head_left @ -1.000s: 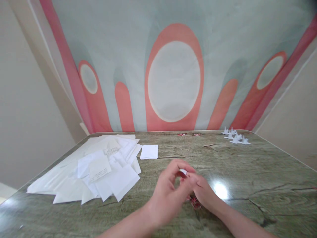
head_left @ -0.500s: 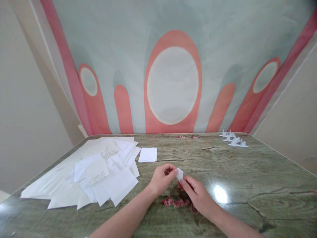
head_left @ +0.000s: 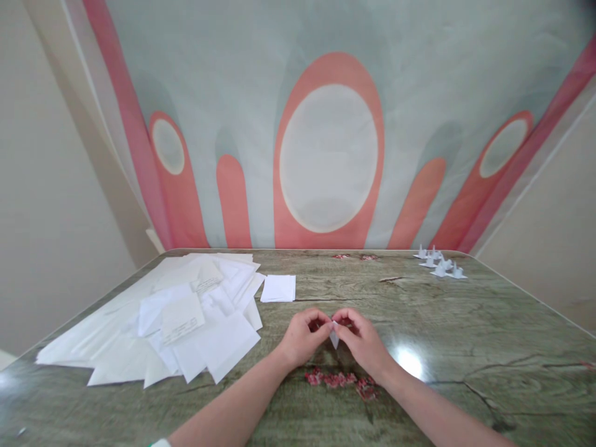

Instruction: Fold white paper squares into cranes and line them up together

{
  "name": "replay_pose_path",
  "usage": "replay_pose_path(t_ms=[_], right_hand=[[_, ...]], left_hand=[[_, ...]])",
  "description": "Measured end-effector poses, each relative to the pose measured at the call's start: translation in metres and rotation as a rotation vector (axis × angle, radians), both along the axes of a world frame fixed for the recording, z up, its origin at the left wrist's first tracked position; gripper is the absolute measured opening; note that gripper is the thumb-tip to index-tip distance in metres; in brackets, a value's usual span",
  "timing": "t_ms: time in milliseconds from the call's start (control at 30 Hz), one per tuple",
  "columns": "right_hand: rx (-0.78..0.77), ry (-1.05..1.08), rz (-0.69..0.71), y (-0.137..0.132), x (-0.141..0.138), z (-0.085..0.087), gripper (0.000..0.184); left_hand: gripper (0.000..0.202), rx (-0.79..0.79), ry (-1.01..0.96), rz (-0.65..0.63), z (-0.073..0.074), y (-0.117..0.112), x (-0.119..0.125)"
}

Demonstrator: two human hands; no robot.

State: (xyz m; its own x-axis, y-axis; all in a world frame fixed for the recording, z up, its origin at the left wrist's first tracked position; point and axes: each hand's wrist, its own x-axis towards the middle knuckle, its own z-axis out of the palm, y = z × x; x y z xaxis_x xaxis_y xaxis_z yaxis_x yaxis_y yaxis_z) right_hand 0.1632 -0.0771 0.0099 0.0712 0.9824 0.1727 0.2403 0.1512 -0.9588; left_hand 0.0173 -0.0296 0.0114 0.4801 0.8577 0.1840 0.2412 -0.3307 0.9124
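Left hand (head_left: 298, 340) and right hand (head_left: 365, 346) pinch a small folded white paper (head_left: 334, 340) between their fingertips over the table (head_left: 465, 323), a two-sided grip that likely steadies it. Square paper stack (head_left: 278, 289) and loose sheets (head_left: 228, 344) lie leftward, folded paper figures (head_left: 440, 269) far right, none in the way.

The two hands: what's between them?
In the head view, a small piece of folded white paper is pinched between the left hand and the right hand.
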Motion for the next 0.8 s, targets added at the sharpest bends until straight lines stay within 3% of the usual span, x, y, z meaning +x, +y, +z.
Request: replay_pose_path(t_ms=[333, 467, 800], right_hand=[[0.011, -0.015, 0.049, -0.0016, 0.0069, -0.0041, 0.006], [0.021, 0.055, 0.076, -0.0029, 0.0057, -0.0066, 0.009], [0.059, -0.014, 0.057, -0.0002, 0.0080, -0.0096, 0.013]], left_hand=[[0.020, 0.013, 0.018, -0.001, 0.0002, -0.0008, 0.0001], [0.019, 0.004, 0.009, -0.009, -0.0009, 0.0000, 0.0003], [0.020, 0.021, 0.009, -0.005, -0.0028, -0.0004, 0.0000]])
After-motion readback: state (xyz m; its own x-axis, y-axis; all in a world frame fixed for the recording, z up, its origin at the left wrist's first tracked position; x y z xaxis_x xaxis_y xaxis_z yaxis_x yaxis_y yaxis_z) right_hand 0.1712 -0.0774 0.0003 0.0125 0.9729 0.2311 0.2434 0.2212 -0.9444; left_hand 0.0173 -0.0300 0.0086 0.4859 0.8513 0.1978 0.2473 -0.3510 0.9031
